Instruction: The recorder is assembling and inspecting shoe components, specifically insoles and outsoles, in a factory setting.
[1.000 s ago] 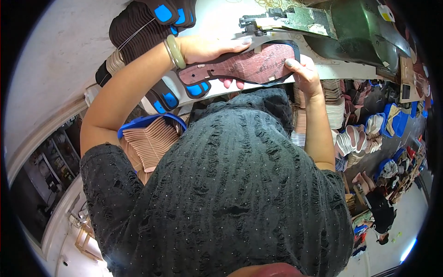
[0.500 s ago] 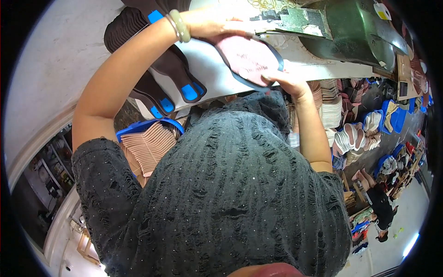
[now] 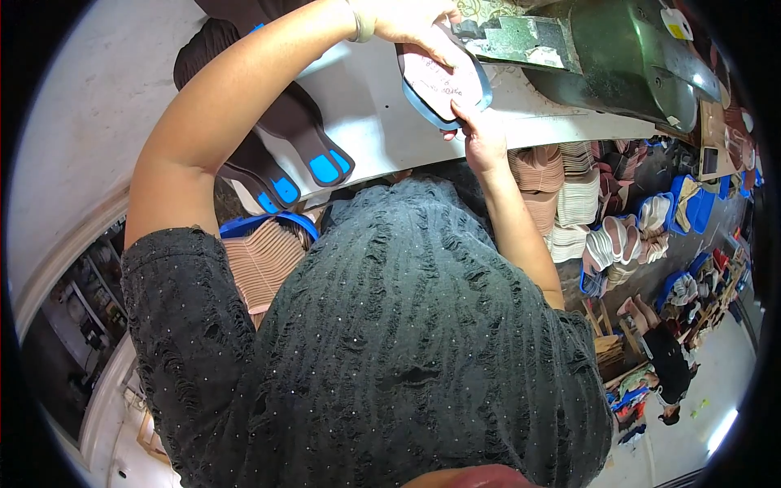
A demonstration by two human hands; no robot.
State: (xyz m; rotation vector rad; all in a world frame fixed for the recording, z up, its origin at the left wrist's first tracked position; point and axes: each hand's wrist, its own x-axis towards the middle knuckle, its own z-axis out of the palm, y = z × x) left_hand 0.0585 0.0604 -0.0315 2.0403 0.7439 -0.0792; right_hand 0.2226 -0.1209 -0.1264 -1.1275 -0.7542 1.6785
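A shoe sole (image 3: 435,77) with a pale pink face, handwriting on it and a dark rim is held up above the white worktop (image 3: 358,114). My left hand (image 3: 415,24) grips its far end, right beside the flat plate of a green machine (image 3: 614,61). On the near edge, my right hand (image 3: 483,134) has its thumb on the pink face and its fingers underneath. To the left, dark brown soles (image 3: 297,122) with blue patches at their ends lie on the worktop, partly behind my left forearm.
Below the worktop at left, a blue bin (image 3: 305,224) holds a stack of pink soles (image 3: 264,260). More stacked soles (image 3: 541,175) stand to the right of my right forearm. Farther right are blue crates (image 3: 695,207) and a person in black (image 3: 671,362).
Both hands have shifted the sole slightly, turning it more upright, with its far end now closer to the machine plate. My right hand has moved left and away from me.
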